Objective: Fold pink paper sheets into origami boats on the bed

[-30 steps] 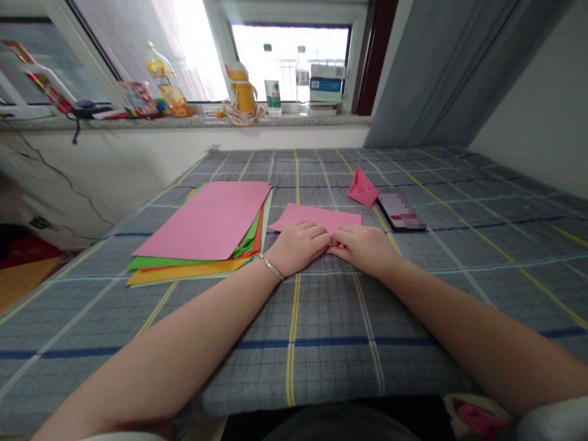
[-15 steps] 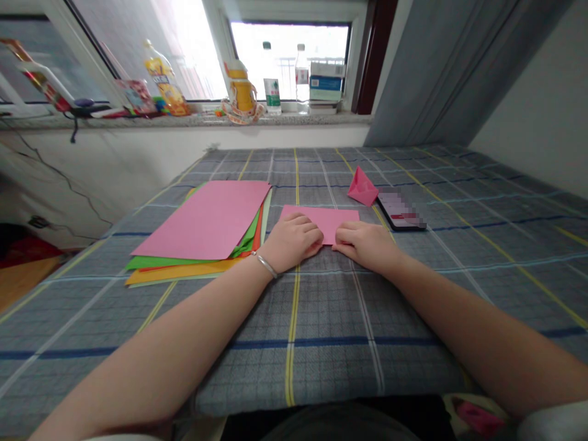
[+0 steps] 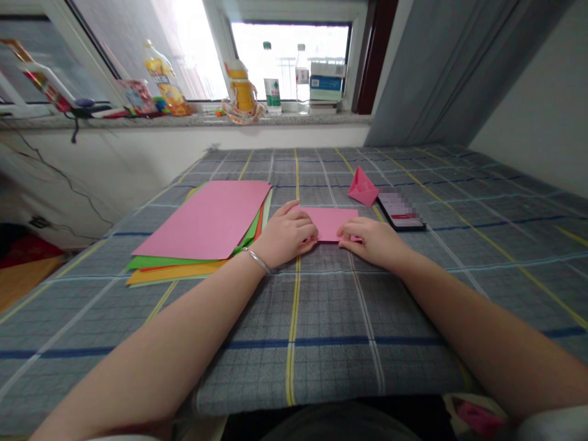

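My left hand [image 3: 287,236] lies on the left part of a pink paper sheet [image 3: 328,222], its fingers curled over the edge and the thumb raised. My right hand [image 3: 372,242] presses on the sheet's near right part. A silver bangle [image 3: 257,261] circles my left wrist. To the left of that hand is a stack of coloured paper [image 3: 202,220] with a large pink sheet on top. A small folded pink paper shape [image 3: 362,190] sits beyond the sheet, next to a smartphone [image 3: 399,211] with a pixelated screen.
Everything lies on a grey checked bedcover [image 3: 331,361]. Behind it, a window sill [image 3: 184,120] holds several bottles and boxes. A grey curtain [image 3: 436,73] and a white wall [image 3: 533,92] close off the right side.
The pink sheet's pointed left corner has gone, leaving a shorter rectangle between my hands. My left hand has moved left, and its thumb has lifted.
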{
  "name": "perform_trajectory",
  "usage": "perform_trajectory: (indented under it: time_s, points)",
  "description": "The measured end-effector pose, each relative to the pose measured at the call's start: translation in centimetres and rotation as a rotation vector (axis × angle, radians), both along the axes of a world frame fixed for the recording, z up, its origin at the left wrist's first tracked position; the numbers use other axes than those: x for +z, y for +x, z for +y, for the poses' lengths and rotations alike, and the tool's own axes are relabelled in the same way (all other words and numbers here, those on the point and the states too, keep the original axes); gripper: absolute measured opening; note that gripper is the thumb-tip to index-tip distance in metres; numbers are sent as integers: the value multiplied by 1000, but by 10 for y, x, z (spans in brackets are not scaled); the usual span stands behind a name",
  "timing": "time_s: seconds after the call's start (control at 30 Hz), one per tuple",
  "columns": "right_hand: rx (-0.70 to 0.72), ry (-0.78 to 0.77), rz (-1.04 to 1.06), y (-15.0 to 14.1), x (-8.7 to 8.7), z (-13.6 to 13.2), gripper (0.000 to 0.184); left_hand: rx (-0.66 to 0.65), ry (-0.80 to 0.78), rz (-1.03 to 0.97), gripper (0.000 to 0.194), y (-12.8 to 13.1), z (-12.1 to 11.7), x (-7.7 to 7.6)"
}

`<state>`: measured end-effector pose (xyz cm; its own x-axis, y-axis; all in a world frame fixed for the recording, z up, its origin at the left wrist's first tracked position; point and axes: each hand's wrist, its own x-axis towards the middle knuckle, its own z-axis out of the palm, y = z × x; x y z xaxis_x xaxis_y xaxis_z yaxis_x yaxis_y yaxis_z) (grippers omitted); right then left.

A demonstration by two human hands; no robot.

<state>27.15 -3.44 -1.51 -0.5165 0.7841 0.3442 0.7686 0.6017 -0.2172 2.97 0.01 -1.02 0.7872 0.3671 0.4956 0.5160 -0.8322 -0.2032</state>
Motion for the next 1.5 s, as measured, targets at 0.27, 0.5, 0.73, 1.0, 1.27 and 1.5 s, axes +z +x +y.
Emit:
perform_trajectory:
  time_s: [0.27, 0.5, 0.73, 1.0, 1.27, 1.5]
  points:
    - [54, -42, 82, 14, -1, 9, 9, 26, -45, -33, 16, -3, 0, 5]
    - [108, -96, 159, 17, 0, 11, 9, 5, -60, -39, 17, -5, -2, 10]
    - [77, -199, 221, 29, -1, 15, 13, 9, -68, -48, 16, -15, 4, 11]
    - [94, -299, 240, 35, -1, 16, 17, 63, -186, -4, 12, -33, 15, 15]
    - [107, -413, 249, 32, 1, 14, 15, 109, -416, 61, 14, -41, 10, 26]
    - [98, -428, 219, 34, 1, 14, 16, 145, -513, 47, 17, -49, 8, 32]
